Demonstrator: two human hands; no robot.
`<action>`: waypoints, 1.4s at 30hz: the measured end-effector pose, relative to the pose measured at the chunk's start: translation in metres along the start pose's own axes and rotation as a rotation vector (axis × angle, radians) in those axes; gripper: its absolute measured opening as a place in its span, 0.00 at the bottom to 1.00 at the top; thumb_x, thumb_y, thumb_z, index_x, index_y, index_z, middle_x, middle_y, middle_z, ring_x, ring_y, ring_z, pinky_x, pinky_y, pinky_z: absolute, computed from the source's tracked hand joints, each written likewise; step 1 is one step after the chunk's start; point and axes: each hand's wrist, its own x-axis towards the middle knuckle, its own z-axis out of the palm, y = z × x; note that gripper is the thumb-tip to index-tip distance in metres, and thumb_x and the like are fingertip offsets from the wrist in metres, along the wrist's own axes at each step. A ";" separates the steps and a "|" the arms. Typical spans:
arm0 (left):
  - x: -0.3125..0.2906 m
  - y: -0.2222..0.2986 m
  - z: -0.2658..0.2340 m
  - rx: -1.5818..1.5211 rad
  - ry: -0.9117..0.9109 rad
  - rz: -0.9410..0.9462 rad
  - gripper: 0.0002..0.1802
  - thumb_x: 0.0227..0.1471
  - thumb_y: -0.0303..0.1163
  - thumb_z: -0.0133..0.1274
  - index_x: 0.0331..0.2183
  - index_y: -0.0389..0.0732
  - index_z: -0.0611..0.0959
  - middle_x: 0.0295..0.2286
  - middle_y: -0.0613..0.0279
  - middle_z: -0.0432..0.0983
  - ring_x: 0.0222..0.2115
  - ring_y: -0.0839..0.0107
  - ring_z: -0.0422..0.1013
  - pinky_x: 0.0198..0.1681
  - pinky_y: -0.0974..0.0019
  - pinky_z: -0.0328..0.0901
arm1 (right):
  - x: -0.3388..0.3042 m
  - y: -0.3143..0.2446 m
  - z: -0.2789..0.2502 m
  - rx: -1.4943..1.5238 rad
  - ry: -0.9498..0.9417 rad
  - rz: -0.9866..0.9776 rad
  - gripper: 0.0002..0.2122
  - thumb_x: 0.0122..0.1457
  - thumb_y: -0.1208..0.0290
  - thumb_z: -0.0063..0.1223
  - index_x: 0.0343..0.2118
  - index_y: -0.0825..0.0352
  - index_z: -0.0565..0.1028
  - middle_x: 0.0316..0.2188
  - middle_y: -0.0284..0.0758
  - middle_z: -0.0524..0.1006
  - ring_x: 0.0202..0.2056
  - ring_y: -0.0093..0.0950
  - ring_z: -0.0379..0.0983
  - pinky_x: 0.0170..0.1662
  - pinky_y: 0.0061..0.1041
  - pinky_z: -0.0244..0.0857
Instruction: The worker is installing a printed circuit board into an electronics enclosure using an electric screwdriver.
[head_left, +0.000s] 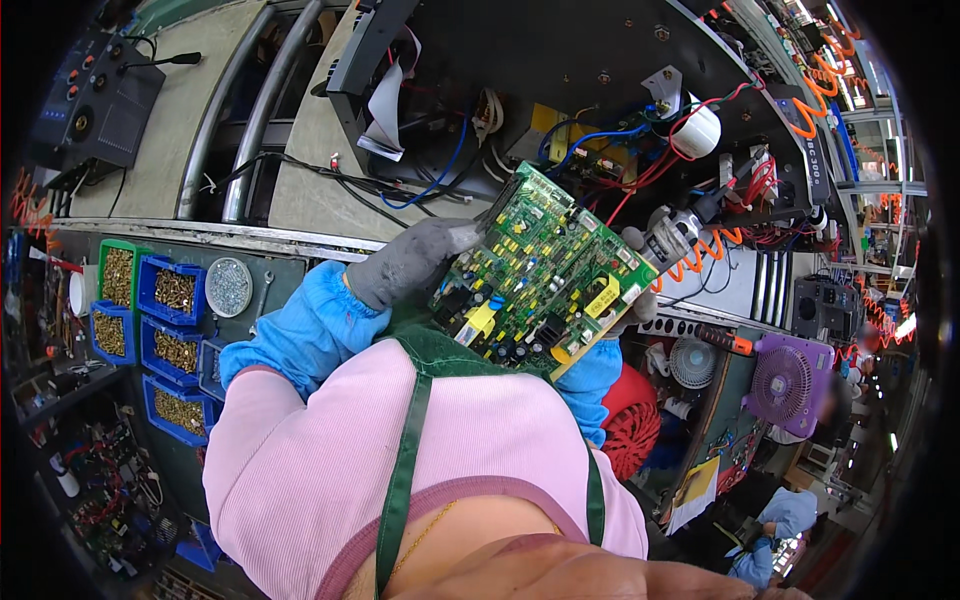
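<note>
Green rectangular circuit board [548,272], crowded with yellow, black and blue components, is held up in front of the wearer's chest, tilted. On its left side, the left hand [412,262], in a gray work glove, is clamped on the edge, with the thumb over the front. On its right side, the right hand [640,304], also gray-gloved, is mostly hidden behind the board; a few fingers show at the edge, beside a silver-and-black cylindrical tool [672,240], and it is not clear which of the two they grip. The hands are apart, one on either side. Near the tool hangs an orange coiled hose [705,262]. Just beyond the board stands an open black metal chassis [600,48] containing red and blue wires and a white cylinder [697,128]. To the left, a dark green tabletop [172,487] bears blue plastic bins [150,263] and one bright green plastic bin [120,243], filled with small brass-coloured parts, plus a round dish [208,289] of pale small pieces and a silver wrench [262,296]. Farther out are a black control box [105,108] at upper left, a purple square fan [790,386] at right, and another person in a pale blue cap [790,511] at lower right.
</note>
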 end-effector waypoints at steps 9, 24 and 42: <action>0.006 0.008 0.015 0.136 -0.007 0.146 0.30 0.58 0.44 0.45 0.57 0.36 0.64 0.48 0.55 0.69 0.48 0.71 0.66 0.53 0.67 0.61 | 0.003 0.000 0.004 -0.135 0.006 -0.086 0.26 0.49 0.64 0.59 0.48 0.74 0.66 0.48 0.44 0.71 0.43 0.41 0.75 0.45 0.44 0.73; 0.008 0.007 0.001 0.143 -0.183 0.269 0.37 0.53 0.45 0.49 0.58 0.36 0.62 0.50 0.59 0.67 0.51 0.73 0.62 0.57 0.66 0.54 | -0.016 -0.011 -0.039 -0.136 -0.091 0.080 0.17 0.47 0.69 0.62 0.36 0.71 0.69 0.28 0.37 0.71 0.30 0.30 0.75 0.37 0.34 0.74; -0.001 -0.003 0.003 0.170 -0.154 0.221 0.39 0.53 0.51 0.48 0.58 0.36 0.61 0.51 0.56 0.65 0.52 0.71 0.61 0.58 0.64 0.53 | -0.007 -0.002 0.002 -0.092 0.072 -0.108 0.15 0.41 0.72 0.61 0.27 0.60 0.64 0.22 0.27 0.66 0.23 0.21 0.66 0.30 0.23 0.68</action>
